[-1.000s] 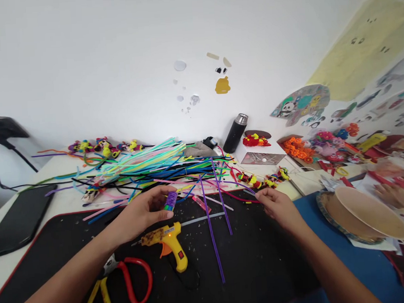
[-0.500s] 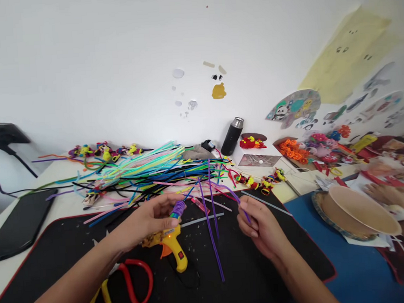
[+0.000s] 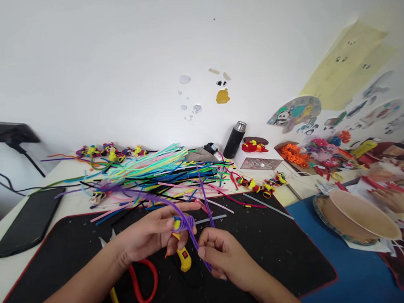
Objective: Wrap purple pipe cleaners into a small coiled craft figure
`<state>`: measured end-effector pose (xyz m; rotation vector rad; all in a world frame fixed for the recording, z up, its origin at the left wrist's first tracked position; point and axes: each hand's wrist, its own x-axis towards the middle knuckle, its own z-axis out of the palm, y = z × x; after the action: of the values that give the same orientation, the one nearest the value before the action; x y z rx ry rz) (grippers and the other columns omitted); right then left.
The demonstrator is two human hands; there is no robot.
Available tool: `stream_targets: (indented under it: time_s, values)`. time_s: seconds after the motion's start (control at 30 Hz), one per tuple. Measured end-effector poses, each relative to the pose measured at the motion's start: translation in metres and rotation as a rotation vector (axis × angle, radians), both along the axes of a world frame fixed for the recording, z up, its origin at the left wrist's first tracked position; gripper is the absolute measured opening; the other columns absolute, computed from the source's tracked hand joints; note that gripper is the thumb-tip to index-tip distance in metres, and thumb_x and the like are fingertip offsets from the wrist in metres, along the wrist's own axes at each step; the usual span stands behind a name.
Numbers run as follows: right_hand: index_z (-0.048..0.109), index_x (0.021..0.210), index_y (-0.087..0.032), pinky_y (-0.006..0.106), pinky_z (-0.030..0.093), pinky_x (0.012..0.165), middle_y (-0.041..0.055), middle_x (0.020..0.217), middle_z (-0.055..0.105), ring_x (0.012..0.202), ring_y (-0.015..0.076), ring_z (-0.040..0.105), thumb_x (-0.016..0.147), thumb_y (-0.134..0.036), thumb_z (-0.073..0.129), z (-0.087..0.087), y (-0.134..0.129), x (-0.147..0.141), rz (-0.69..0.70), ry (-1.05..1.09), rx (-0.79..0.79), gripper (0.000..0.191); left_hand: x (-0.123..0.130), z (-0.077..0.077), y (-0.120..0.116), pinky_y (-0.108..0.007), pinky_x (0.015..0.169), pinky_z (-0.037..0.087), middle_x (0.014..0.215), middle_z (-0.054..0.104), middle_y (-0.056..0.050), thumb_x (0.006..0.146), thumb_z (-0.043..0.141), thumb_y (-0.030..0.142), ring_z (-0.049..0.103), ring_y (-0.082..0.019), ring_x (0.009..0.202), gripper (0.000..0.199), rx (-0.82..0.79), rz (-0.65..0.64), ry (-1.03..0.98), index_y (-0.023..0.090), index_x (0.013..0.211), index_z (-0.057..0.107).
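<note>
My left hand (image 3: 147, 236) is closed around a small pipe-cleaner figure (image 3: 186, 223), wound with purple coils and showing yellow and blue at one end. Between the fingers of my right hand (image 3: 230, 260) is a long purple pipe cleaner (image 3: 157, 200), which crosses in front of the coils and trails to the upper left, its far end blurred. Other purple pipe cleaner (image 3: 204, 193) lies behind my right hand, its lower part hidden. Under my left hand sits a yellow glue gun (image 3: 185, 259), mostly covered. Scissors with a red handle (image 3: 155, 281) lie beneath my left forearm.
A black mat (image 3: 281, 252) covers the table front. Behind it lies a heap of coloured pipe cleaners (image 3: 147, 167). Further off are a black flask (image 3: 235, 140), a white box (image 3: 261, 159) and small figures (image 3: 249, 183). At left rests a phone (image 3: 29, 221); at right, a bowl (image 3: 362, 214) near another person's hands.
My right hand has moved left and down, bringing the purple pipe cleaner across the coiled figure. My left hand has turned the figure and shifted slightly right and down. The view has shifted a little.
</note>
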<state>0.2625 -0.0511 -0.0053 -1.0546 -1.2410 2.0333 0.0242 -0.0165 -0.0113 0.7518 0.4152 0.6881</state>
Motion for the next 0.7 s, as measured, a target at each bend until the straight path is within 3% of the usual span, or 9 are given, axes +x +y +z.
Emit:
stream_targets:
  time_s: [0.1,0.17,0.3,0.47,0.57,0.7]
  values:
    - [0.056,0.078,-0.020,0.021,0.021,0.036,-0.0134,0.050,0.041,0.035,0.0028,0.027,0.075,-0.062,0.086,-0.006,0.000,0.001,0.005,-0.025,0.008,0.052,-0.008,0.005,0.005,-0.020,0.052,0.050,0.103,0.071,-0.012,0.080,0.088,0.042,0.066,-0.018,0.077,0.055,0.008,0.084,0.002,0.020,0.128,0.075]
    - [0.056,0.078,-0.020,0.021,0.020,0.037,-0.0136,0.051,0.041,0.035,0.0027,0.025,0.076,-0.062,0.085,-0.009,0.002,0.004,-0.025,-0.047,0.013,0.051,-0.013,0.009,0.008,-0.019,0.052,0.050,0.099,0.071,-0.010,0.081,0.087,0.041,0.066,-0.017,0.076,0.051,0.018,0.117,0.018,0.020,0.126,0.076]
    - [0.057,0.079,-0.020,0.021,0.019,0.039,-0.0142,0.049,0.037,0.037,0.0031,0.021,0.077,-0.058,0.085,-0.015,0.005,0.011,-0.079,-0.062,-0.006,0.047,-0.026,0.015,0.013,-0.020,0.053,0.052,0.082,0.069,-0.007,0.083,0.085,0.044,0.063,-0.016,0.069,0.058,0.064,0.127,0.079,0.019,0.134,0.073]
    - [0.058,0.078,-0.020,0.021,0.017,0.040,-0.0140,0.050,0.033,0.041,0.0039,0.018,0.076,-0.053,0.087,-0.021,0.005,0.015,-0.132,-0.036,-0.046,0.044,-0.044,0.020,0.020,-0.021,0.053,0.052,0.085,0.069,-0.007,0.082,0.085,0.045,0.065,-0.019,0.077,0.060,0.111,0.301,0.107,0.020,0.135,0.072]
    - [0.057,0.078,-0.020,0.021,0.018,0.039,-0.0141,0.050,0.032,0.041,0.0040,0.019,0.077,-0.055,0.087,-0.024,0.006,0.016,-0.121,-0.058,-0.039,0.046,-0.053,0.024,0.022,-0.022,0.054,0.052,0.096,0.073,-0.009,0.079,0.087,0.048,0.067,-0.021,0.079,0.068,0.103,0.333,0.161,0.018,0.138,0.071]
    - [0.057,0.079,-0.020,0.022,0.018,0.039,-0.0146,0.049,0.034,0.039,0.0033,0.019,0.077,-0.058,0.086,-0.025,0.011,0.017,-0.098,-0.071,-0.021,0.047,-0.059,0.028,0.024,-0.024,0.067,0.058,0.098,0.077,-0.007,0.080,0.088,0.049,0.072,-0.023,0.090,0.071,0.056,0.384,0.226,0.017,0.139,0.067]
